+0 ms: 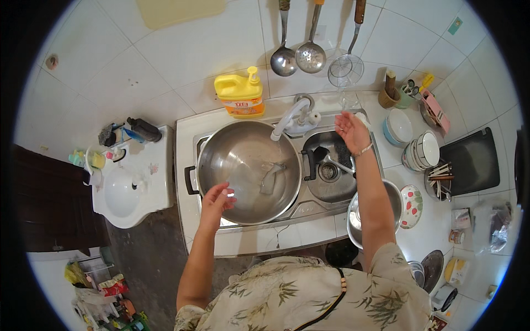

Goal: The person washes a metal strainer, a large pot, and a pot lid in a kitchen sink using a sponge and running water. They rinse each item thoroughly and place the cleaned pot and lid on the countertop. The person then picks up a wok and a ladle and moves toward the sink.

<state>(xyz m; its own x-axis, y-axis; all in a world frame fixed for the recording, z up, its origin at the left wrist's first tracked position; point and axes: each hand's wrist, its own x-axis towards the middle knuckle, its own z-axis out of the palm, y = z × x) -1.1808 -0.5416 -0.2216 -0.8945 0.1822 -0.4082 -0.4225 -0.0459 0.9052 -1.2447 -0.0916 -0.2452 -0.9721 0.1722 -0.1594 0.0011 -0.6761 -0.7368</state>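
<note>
A large, wide steel pot (pixel 229 149) with black side handles sits over the left sink basin. The white tap (pixel 286 117) has its spout above the pot's far right rim. A pale, spout-like shape shows at the pot's bottom; whether it is a reflection in water I cannot tell. My left hand (pixel 218 203) hovers at the pot's near left rim, fingers loosely apart and holding nothing. Further right, my right hand (pixel 352 133) is raised over the far side of the small sink basin (pixel 345 190), fingers spread. A black-headed utensil (pixel 321 154) lies in that basin near the drain.
A yellow pump jug (pixel 240 95) stands behind the pot. Steel ladles (pixel 284 60) and a wire skimmer (pixel 346 70) hang on the wall. Under my right forearm sits a steel basin (pixel 393 201). Stacked bowls (pixel 422 151) stand at right; a white washbasin (pixel 122 190) is at left.
</note>
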